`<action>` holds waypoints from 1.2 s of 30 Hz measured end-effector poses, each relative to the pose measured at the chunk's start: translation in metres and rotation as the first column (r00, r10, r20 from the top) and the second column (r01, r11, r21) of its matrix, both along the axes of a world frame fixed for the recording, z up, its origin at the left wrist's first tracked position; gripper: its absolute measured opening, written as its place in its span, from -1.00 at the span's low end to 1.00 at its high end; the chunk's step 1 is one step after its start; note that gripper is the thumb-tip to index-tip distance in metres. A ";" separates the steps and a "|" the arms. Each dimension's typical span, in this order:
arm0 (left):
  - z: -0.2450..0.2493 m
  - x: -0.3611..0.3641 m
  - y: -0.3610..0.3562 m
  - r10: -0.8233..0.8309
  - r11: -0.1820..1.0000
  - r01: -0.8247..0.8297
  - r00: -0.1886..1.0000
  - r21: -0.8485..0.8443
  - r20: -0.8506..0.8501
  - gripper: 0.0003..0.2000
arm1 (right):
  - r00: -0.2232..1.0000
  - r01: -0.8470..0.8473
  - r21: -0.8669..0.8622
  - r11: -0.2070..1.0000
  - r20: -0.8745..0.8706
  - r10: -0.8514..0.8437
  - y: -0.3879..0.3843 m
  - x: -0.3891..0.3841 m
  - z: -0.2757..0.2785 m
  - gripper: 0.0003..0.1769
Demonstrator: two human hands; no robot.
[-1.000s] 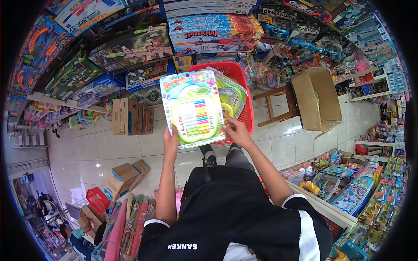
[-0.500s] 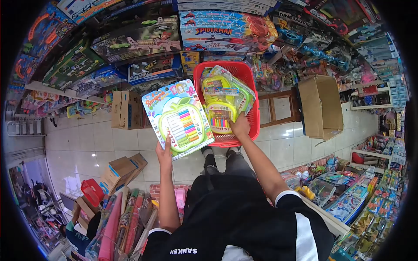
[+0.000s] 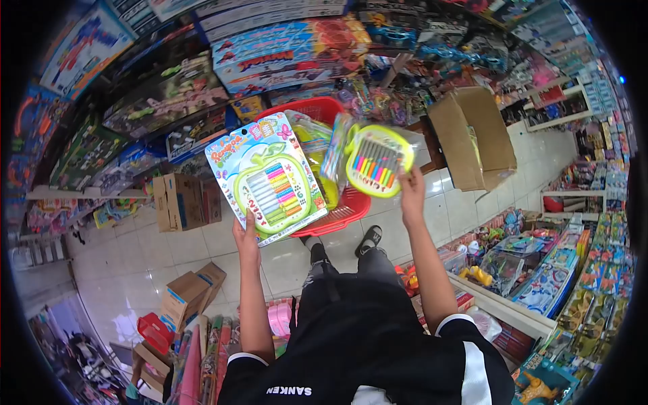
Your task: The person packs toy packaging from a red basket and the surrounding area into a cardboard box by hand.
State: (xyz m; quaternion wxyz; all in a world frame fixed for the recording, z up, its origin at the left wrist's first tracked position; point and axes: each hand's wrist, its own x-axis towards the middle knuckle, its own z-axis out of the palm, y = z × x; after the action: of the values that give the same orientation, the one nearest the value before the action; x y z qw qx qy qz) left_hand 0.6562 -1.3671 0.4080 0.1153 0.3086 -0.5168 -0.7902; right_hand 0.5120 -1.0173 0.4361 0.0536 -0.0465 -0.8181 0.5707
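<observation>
My left hand grips the lower left edge of a large blue card pack with a green apple-shaped abacus on its front. In my right hand is a smaller green apple-shaped abacus pack with coloured beads, held by its lower right edge. Both packs are raised above a red plastic basket. Inside the basket lie more yellow-green packs, partly covered by the blue card.
An open cardboard box stands to the right. More cartons are on the tiled floor at the left. Shelves of toy boxes rise in front. Toy bins lie at the lower right. Part of another person shows at the lower left.
My right hand has lifted an abacus pack out of the basket and moved right with it. My left hand still holds the blue card pack. The view has shifted.
</observation>
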 end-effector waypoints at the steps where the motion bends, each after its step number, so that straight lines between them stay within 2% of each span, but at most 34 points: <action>1: 0.001 -0.005 0.010 -0.032 0.999 0.032 0.999 -0.015 -0.002 -0.61 | 0.996 0.075 -0.261 0.963 0.055 -0.063 0.016 0.002 0.018 -0.65; 2: 0.002 -0.010 0.019 -0.065 0.997 0.065 0.998 -0.030 -0.003 -0.60 | 0.987 0.155 -0.500 0.852 0.121 -0.108 0.028 0.005 0.039 -0.63; 3: 0.001 -0.016 0.028 -0.081 0.996 0.081 0.997 -0.033 -0.013 -0.60 | 0.979 0.191 -0.577 0.794 0.166 -0.114 0.038 0.009 0.059 -0.63; 6: -0.003 -0.032 0.066 -0.192 0.980 0.190 0.981 -0.055 -0.031 -0.57 | 0.982 0.182 -0.631 0.754 0.154 -0.108 0.089 0.025 0.067 -0.66; 8: 0.003 -0.044 0.100 -0.228 0.971 0.224 0.973 -0.086 -0.044 -0.59 | 0.990 0.102 -0.586 0.804 0.137 -0.025 0.122 0.037 0.063 -0.61; 9: 0.008 -0.052 0.113 -0.245 0.965 0.239 0.968 -0.111 -0.052 -0.61 | 0.989 0.124 -0.591 0.797 0.141 -0.050 0.132 0.041 0.063 -0.61; 11: 0.012 -0.062 0.150 -0.296 0.949 0.289 0.954 -0.124 -0.047 -0.61 | 0.977 0.190 -0.706 0.682 0.207 -0.058 0.165 0.053 0.068 -0.52; 15: 0.013 -0.078 0.214 -0.343 0.933 0.333 0.938 -0.132 -0.054 -0.62 | 0.969 0.249 -0.709 0.659 0.182 -0.170 0.231 0.078 0.071 -0.44; 17: 0.016 -0.087 0.239 -0.364 0.925 0.354 0.930 -0.138 -0.052 -0.63 | 0.964 0.258 -0.767 0.587 0.160 -0.214 0.260 0.086 0.075 -0.38; 19: 0.010 -0.095 0.263 -0.402 0.898 0.386 0.915 -0.213 -0.037 -0.63 | 0.960 0.259 -0.768 0.585 0.141 -0.240 0.301 0.098 0.062 -0.41; 21: 0.021 -0.100 0.289 -0.459 0.878 0.442 0.887 -0.185 -0.058 -0.61 | 0.953 0.247 -0.882 0.402 0.146 -0.265 0.331 0.106 0.060 -0.55; 25: 0.039 -0.116 0.328 -0.502 0.857 0.484 0.861 -0.174 -0.079 -0.59 | 0.897 0.366 -0.849 0.381 0.213 -0.386 0.365 0.108 0.062 -0.64; 27: 0.046 -0.124 0.345 -0.503 0.855 0.482 0.860 -0.191 -0.084 -0.58 | 0.879 0.430 -0.772 0.467 0.240 -0.413 0.385 0.109 0.055 -0.63; 28: 0.049 -0.128 0.350 -0.502 0.857 0.483 0.861 -0.178 -0.081 -0.57 | 0.875 0.436 -0.772 0.463 0.242 -0.420 0.392 0.108 0.046 -0.63; 30: 0.037 -0.146 0.337 -0.503 0.858 0.490 0.862 -0.156 -0.060 -0.57 | 0.811 0.577 -0.573 0.582 0.318 -0.491 0.388 0.094 0.038 -0.63; 31: 0.032 -0.150 0.341 -0.497 0.861 0.485 0.866 -0.152 -0.058 -0.57 | 0.811 0.577 -0.575 0.581 0.315 -0.493 0.396 0.092 0.033 -0.63; 33: 0.039 -0.159 0.355 -0.480 0.871 0.469 0.876 -0.149 -0.047 -0.57 | 0.813 0.571 -0.599 0.562 0.314 -0.491 0.400 0.081 0.040 -0.77; 36: 0.036 -0.182 0.370 -0.427 0.895 0.417 0.904 -0.160 -0.032 -0.60 | 0.830 0.556 -0.544 0.628 0.317 -0.460 0.413 0.052 0.035 -0.73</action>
State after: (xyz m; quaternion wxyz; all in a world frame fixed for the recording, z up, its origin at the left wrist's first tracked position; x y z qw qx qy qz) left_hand 0.4745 -0.9975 0.4440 -0.0189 0.1530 -0.6251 -0.7652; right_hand 0.5639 -0.6040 0.4712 0.1339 -0.3324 -0.5406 0.7612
